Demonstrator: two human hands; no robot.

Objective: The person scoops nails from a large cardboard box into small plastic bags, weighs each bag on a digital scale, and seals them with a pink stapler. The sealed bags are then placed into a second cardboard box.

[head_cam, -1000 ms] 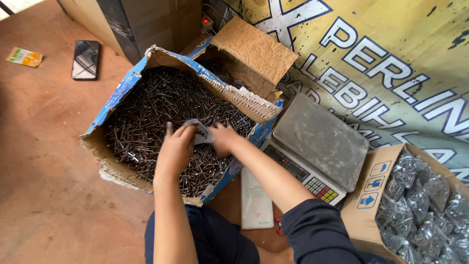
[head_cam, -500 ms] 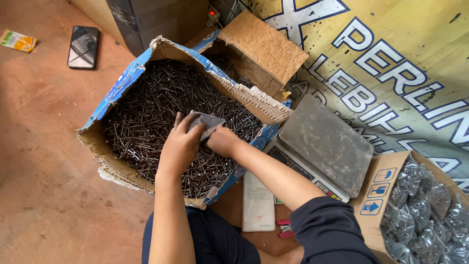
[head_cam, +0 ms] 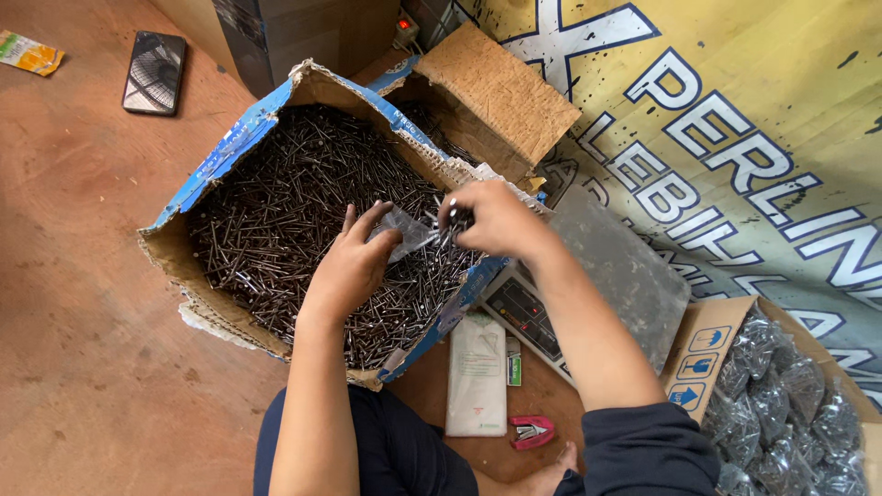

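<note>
A torn blue and brown cardboard box (head_cam: 225, 152) lies on the floor, filled with dark loose nails (head_cam: 285, 197). Above its near right part, my left hand (head_cam: 354, 266) holds a small clear plastic bag (head_cam: 404, 230) by its edge. My right hand (head_cam: 491, 220) is closed on a bunch of nails (head_cam: 453, 219) right at the bag's mouth. Both hands hover just over the nail pile.
A digital scale (head_cam: 597, 285) with a grey pan sits right of the box. A box of bagged nails (head_cam: 781, 404) stands at lower right. A stack of flat plastic bags (head_cam: 476, 372) and a red stapler (head_cam: 531, 430) lie near my knees. A phone (head_cam: 154, 72) lies at upper left.
My hands have lifted from the nail pile. The right hand has gathered a bunch of nails and brought it to the bag's mouth, while the left hand holds the bag up.
</note>
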